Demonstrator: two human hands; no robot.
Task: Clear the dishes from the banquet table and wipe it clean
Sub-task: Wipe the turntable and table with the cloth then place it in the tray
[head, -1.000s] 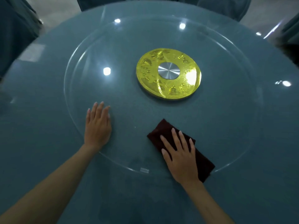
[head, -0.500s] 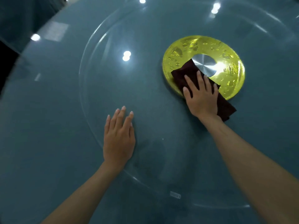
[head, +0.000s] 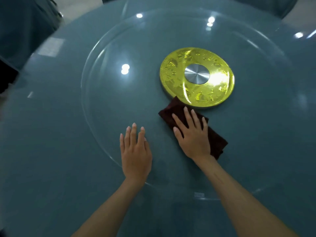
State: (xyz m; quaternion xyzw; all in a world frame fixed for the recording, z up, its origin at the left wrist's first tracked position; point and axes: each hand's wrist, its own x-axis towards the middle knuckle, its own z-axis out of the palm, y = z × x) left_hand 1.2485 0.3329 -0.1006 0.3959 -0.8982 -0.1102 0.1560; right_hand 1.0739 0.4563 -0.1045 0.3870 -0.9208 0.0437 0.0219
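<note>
A round teal banquet table fills nearly the whole view, with no dishes on the part in view. Taking the table as a dial with 6 o'clock nearest the person, a covered chair stands past the edge at about 10 o'clock, and part of another chair shows at about 1 o'clock. A large clear glass turntable lies on the table and covers most of it, with ceiling lights reflected across its surface. At the turntable's middle sits an embossed gold disc. A dark maroon cloth, folded into a long strip, lies on the glass at about 6 o'clock from the disc. It runs slantwise, its far corner reaching the disc's rim and its near end pointing toward 5 o'clock. The right hand lies palm down on the cloth's middle, fingers straight and slightly spread, pressing it flat against the glass without curling round it. The left hand rests palm down on bare glass at about 7 o'clock from the disc, near the cloth but apart from it, fingers straight and close together, holding nothing. Both bare forearms come in from the 6 o'clock edge. A brushed silver cap marks the disc's centre. A small pale label sits on the turntable's rim at 6 o'clock.
</note>
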